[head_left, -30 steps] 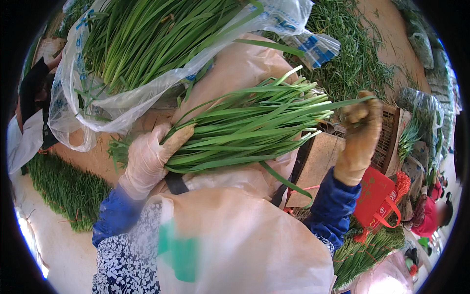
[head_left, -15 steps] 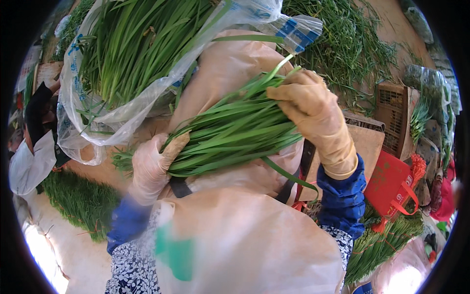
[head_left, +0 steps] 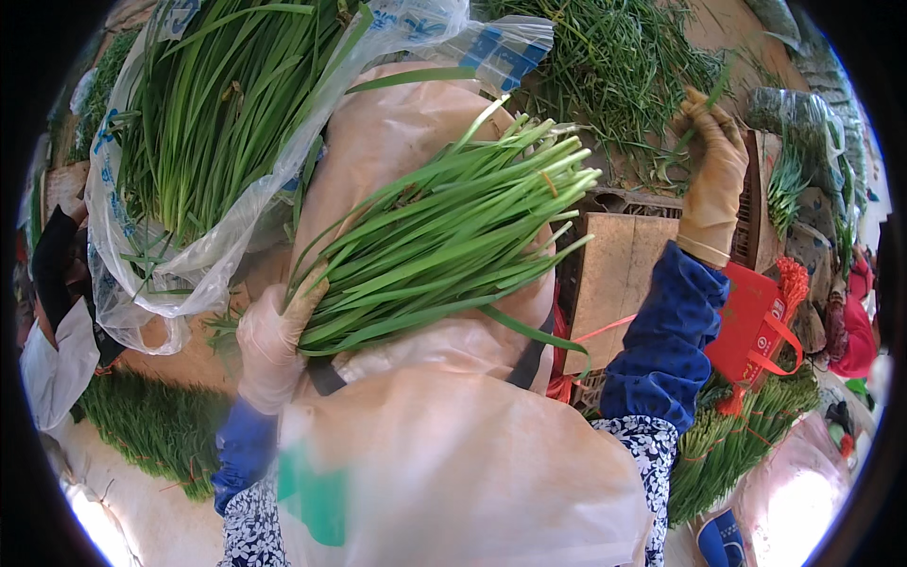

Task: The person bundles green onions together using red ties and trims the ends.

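Note:
A thick bunch of garlic chives (head_left: 435, 236) lies across my lap, its pale cut ends fanned out to the right. My left hand (head_left: 271, 340), in a pale glove, is closed around the leafy end of it. Away to the upper right my right hand (head_left: 715, 156), in a tan rubber glove, is raised apart from the bunch. Its fingers pinch a thin green leaf (head_left: 722, 83). Beyond my lap on the left, a clear plastic bag (head_left: 203, 274) stands open around a large heap of garlic chives (head_left: 227, 132).
Loose green trimmings (head_left: 614, 66) cover the floor at the far right. A wooden board (head_left: 624, 260) rests on a crate beside my lap. Next to it stands a red bag (head_left: 742, 317). Tied bundles of greens lie at left (head_left: 151, 430) and right (head_left: 746, 435). Another person's dark sleeve (head_left: 57, 260) shows at far left.
My right hand has left the cut ends of the bunch and swung out to the right with a leaf in its fingers. My left hand keeps its grip on the chives.

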